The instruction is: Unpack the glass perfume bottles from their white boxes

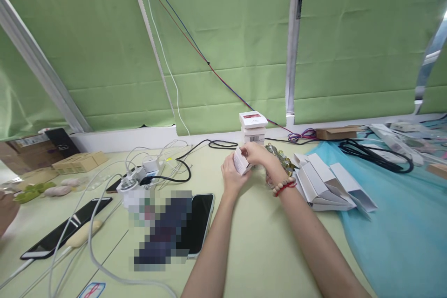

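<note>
Head view: holding small white carton (241, 162) in left hand (230, 176), with fingers curled snugly round it, before stacked boxes (253, 131), above surface (258, 237). Touching upper end with bent fingers of right hand (259, 154); can't tell their grip. Probably light, stiffish, crushable: hold gently by side panels. Can't see contents inside carton, stack or loose white cartons (323, 184).

1. Back wall was basically all green fabric (237, 23), kinda creased.
2. Pale frame bars (290, 56) split it up, the left ones looking slanted.
3. White ledge (160, 138) ran along the bottom.
4. Pale yellow-green table (272, 251) sat in front, honestly pretty evenly lit.
</note>
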Tool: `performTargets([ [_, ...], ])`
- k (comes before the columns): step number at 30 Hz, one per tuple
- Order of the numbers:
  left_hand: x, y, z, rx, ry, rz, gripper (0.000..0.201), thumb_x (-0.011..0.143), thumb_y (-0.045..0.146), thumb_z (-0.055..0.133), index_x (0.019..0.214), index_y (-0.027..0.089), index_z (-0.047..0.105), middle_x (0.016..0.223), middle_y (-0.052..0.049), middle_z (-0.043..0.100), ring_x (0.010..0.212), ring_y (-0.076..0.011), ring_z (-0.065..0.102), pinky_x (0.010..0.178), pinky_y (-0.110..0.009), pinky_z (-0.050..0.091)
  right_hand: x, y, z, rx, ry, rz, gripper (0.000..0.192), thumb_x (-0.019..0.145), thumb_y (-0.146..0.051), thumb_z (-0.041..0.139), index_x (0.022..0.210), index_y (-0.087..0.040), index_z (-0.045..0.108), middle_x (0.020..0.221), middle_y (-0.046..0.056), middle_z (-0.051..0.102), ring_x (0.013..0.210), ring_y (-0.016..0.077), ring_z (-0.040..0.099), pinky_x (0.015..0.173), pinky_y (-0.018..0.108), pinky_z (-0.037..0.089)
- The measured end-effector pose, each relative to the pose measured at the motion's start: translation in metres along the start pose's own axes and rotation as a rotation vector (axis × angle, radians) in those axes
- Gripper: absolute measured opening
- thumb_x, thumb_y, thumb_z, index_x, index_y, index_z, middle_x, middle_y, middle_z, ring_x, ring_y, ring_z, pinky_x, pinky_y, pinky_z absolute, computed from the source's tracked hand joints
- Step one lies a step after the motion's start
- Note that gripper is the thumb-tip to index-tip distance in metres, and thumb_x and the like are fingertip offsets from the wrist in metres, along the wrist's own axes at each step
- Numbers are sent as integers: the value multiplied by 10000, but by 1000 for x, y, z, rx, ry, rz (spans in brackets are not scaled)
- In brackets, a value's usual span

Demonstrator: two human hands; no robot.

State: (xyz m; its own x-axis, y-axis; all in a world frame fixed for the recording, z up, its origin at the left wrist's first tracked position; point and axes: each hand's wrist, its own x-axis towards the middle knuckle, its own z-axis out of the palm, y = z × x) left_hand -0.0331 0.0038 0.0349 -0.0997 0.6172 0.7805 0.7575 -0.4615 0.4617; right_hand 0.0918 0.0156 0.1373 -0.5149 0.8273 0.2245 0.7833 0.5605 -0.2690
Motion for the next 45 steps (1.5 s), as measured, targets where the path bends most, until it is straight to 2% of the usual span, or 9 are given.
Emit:
performTargets([
  [5,0,0,0,18,-40,109,755,552,257,682,1233,181,364,1183,-124,550,1087,-276,525,900,-405,395,-6,7,-12,98,27,-21,151,703,-110,566,801,-161,668,755,23,653,659,109,534,557,197,332],
  [15,-1,4,0,13,-28,97,727,553,239,686,1210,165,382,1174,-130,552,1093,-293,518,909,-422,390,-8,33,-21,419,140,-99,214,718,-131,583,930,-148,612,747,3,600,647,95,525,600,196,399],
  [19,-1,2,1,28,-12,75,733,561,264,681,1223,170,380,1185,-123,550,1101,-275,513,920,-413,384,-11,27,-25,473,184,-108,205,730,-116,549,931,-157,555,732,-15,543,636,95,499,601,210,412],
  [25,0,-2,0,126,92,-23,728,593,307,665,1247,158,381,1209,-142,537,1124,-283,489,957,-414,341,-24,8,-40,612,158,-29,163,763,-111,472,909,-181,484,847,3,485,612,81,465,504,190,396],
  [31,-1,-7,-1,314,163,-118,694,660,249,603,1306,149,368,1270,-157,475,1203,-284,419,1019,-422,269,-29,7,-45,566,103,-3,141,768,-117,469,894,-179,478,843,3,463,586,72,427,499,190,395],
  [37,-2,-6,-5,356,79,14,692,681,207,570,1346,189,383,1346,-133,439,1283,-278,352,1050,-413,234,-30,12,-42,465,87,7,170,748,-71,474,887,-168,496,847,6,480,606,70,423,524,171,385],
  [39,-2,-3,-5,339,75,14,674,683,165,549,1339,218,403,1361,-120,431,1294,-278,339,1049,-433,232,-31,12,-44,438,99,14,172,744,-56,473,875,-163,505,828,4,485,609,71,423,549,177,392],
  [42,-2,-2,-7,302,118,-80,608,683,75,477,1262,258,497,1315,-113,468,1248,-280,386,1024,-478,251,-33,11,-47,411,110,31,168,751,-56,481,875,-163,515,807,1,490,612,76,430,579,185,403],
  [45,-2,-3,-7,309,176,-191,569,662,29,428,1171,246,563,1230,-125,509,1190,-290,421,1007,-516,252,-33,10,-48,399,97,48,171,755,-53,489,881,-165,517,809,1,497,608,75,436,589,188,408],
])
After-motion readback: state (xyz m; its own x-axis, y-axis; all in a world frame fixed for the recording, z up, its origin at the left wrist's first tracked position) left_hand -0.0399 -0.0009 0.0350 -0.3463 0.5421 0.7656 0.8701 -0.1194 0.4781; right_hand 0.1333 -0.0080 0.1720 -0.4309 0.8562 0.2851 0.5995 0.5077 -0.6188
